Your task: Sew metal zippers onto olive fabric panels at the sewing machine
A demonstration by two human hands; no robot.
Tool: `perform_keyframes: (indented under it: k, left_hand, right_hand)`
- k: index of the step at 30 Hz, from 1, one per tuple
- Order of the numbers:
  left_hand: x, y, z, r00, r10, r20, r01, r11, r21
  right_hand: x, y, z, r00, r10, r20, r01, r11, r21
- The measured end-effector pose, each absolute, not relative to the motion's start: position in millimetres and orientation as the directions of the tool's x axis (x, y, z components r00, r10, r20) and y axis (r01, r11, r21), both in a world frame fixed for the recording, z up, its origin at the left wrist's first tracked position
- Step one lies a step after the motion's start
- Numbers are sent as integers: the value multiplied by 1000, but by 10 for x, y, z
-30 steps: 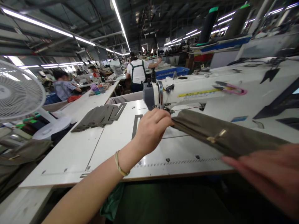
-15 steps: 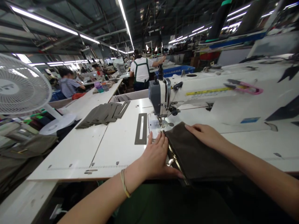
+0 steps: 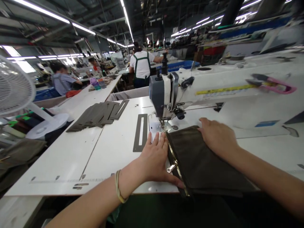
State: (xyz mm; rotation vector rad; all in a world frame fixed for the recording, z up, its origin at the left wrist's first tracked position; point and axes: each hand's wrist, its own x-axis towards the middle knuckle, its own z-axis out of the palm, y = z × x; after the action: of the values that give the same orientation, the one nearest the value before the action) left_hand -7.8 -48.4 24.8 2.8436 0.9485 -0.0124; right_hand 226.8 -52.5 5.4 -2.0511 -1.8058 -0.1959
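Dark olive-brown fabric [image 3: 204,158] lies in front of the sewing machine [image 3: 163,91], its top left corner close to the presser foot [image 3: 163,125]. A gold zipper [image 3: 174,155] with a metal pull [image 3: 171,167] runs along its left edge. My left hand [image 3: 155,161] rests flat beside the zipper, fingers spread toward the presser foot and thumb on the zipper's lower part. At the fabric's far right corner, my right hand [image 3: 218,137] has its thumb and fingers closed on the edge. Its other fingertips are partly hidden.
A grey slotted panel [image 3: 140,133] lies left of the needle, with a fanned pile of similar panels [image 3: 97,115] farther left. Pink-handled snips [image 3: 273,84] rest on the machine arm. A white fan [image 3: 14,85] stands at left. Co-workers [image 3: 142,65] are farther back.
My right hand has shifted right along with the fabric's far corner, and the fabric lies more spread out. My left hand stays beside the zipper. The view has turned slightly.
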Motion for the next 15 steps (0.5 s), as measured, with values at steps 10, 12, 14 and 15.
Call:
perform_keyframes:
  k: [10,12,14,15]
  left_hand:
    - [-232,-369,217,811,584,14,574,-802,166]
    - [-411,-315,245,746,665,43,652,-742,156]
    - [-609,-349,271,651,759,22,749,-646,143]
    - [-696,-410,279,620,785,0,777,-614,138]
  right_hand:
    - [1866,-916,-375,-419,811,408,890,456,9]
    - [1902,-900,-423,-430,796,425,881,473,7]
    - [1927,-879,-430,-448,776,444,873,488,28]
    - [1930,-872,-426,-457,766,451,869,493,42]
